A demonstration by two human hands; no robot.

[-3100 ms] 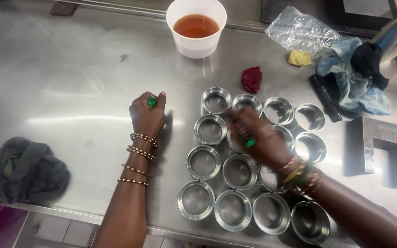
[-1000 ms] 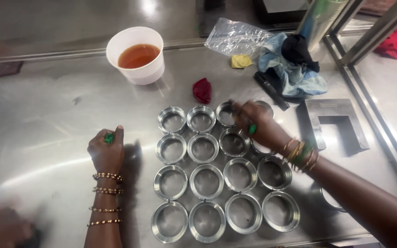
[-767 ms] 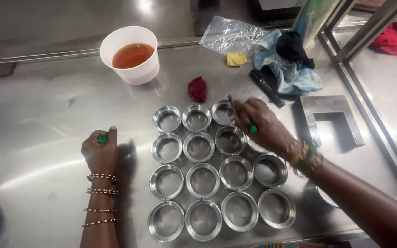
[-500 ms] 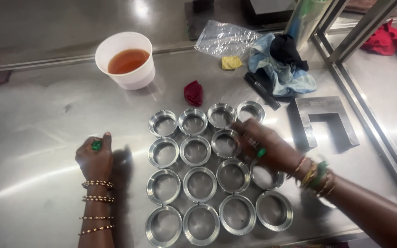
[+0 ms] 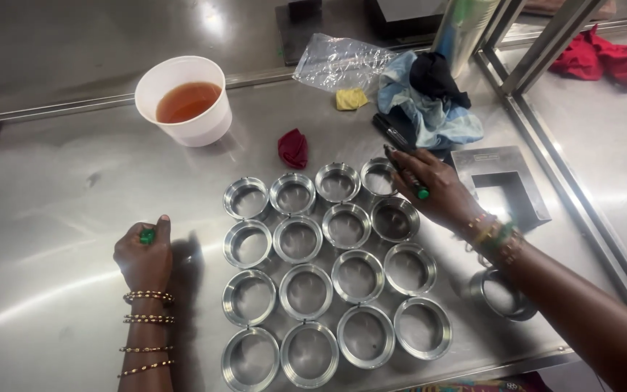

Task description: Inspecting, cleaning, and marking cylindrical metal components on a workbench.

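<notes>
At frame centre, the right hand (image 5: 437,192) gripped a black marker (image 5: 403,169) beside metal rings (image 5: 328,268); the fisted, empty left hand (image 5: 144,254) rested clear, a nudge risking scattered rows.

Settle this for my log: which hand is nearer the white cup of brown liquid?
Left. The left hand rests fisted on the table just below the white cup; the right hand sits far across, past the metal rings.
</notes>
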